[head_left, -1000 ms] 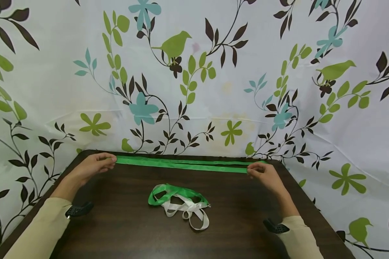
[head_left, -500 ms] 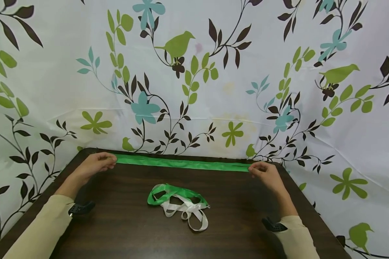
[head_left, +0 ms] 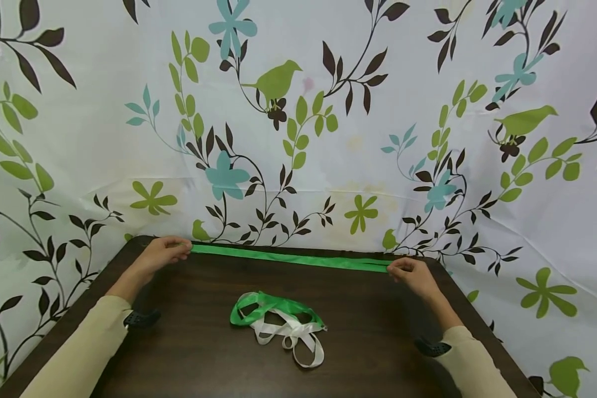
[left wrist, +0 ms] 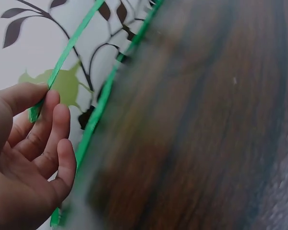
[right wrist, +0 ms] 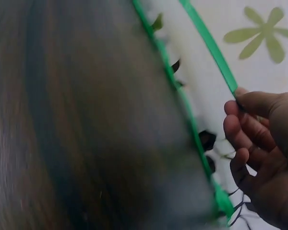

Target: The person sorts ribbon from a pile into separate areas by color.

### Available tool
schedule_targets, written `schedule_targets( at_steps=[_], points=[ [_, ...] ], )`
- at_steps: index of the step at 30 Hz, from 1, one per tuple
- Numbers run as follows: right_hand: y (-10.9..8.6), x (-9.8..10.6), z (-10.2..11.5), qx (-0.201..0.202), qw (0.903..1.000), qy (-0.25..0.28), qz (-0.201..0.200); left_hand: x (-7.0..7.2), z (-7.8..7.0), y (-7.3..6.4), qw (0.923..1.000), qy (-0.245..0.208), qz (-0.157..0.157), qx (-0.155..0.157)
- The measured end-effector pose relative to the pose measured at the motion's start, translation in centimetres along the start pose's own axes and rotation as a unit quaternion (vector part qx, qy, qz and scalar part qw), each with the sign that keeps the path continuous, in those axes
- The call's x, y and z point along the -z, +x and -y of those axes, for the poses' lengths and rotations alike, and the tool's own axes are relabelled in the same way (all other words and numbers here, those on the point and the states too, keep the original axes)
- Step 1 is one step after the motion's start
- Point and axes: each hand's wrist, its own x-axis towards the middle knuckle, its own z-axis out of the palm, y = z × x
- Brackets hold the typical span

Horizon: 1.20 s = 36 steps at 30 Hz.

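Observation:
A green ribbon [head_left: 288,258] is stretched between my two hands above the far edge of the table. My left hand [head_left: 165,255] pinches one end between thumb and forefinger, as the left wrist view confirms for this held ribbon [left wrist: 62,55]. At the other end, my right hand [head_left: 415,276] pinches it the same way; the remaining fingers [right wrist: 242,163] curl loosely in the right wrist view. A second green strip [right wrist: 185,103] runs along the table's far edge below the held one. In the head view the two strips nearly overlap.
A loose tangle of green ribbon [head_left: 288,307] and white ribbon [head_left: 298,331] lies mid-table on the dark wooden table [head_left: 204,359]. Right behind the far edge hangs a white cloth [head_left: 328,155] printed with leaves and birds.
The held ribbon and the strip on the edge, seen apart a second ago, now nearly overlap. The head view has tilted slightly. Both hands keep their pinch.

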Motion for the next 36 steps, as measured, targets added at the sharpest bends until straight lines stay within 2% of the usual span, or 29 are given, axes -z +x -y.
schedule_targets(
  at_steps=[6,10,16,21,28,36],
  points=[
    [0.7,0.1,-1.6,0.003,0.9999,-0.009,0.010,-0.6,0.4,0.8,0.9992,0.030,0.023,-0.011],
    [1.6,-0.6,-2.1,0.003,0.9998,-0.017,0.009,-0.4,0.5,0.9,0.9977,0.059,0.029,-0.015],
    [2.6,-2.3,-2.1,0.030,0.9989,-0.036,-0.008,0.2,1.2,1.5,0.9961,0.078,0.030,-0.027],
    [3.2,-3.4,-2.7,0.012,0.9981,-0.053,-0.028,0.2,1.1,1.3,0.9954,0.088,0.031,-0.025],
    [3.8,-4.0,-3.3,-0.004,0.9967,-0.052,-0.061,-0.3,0.6,1.1,0.9932,0.111,0.026,-0.026],
    [3.8,-4.6,-3.2,-0.021,0.9946,-0.071,-0.073,-0.5,0.9,1.1,0.9932,0.112,0.018,-0.025]
  ],
)
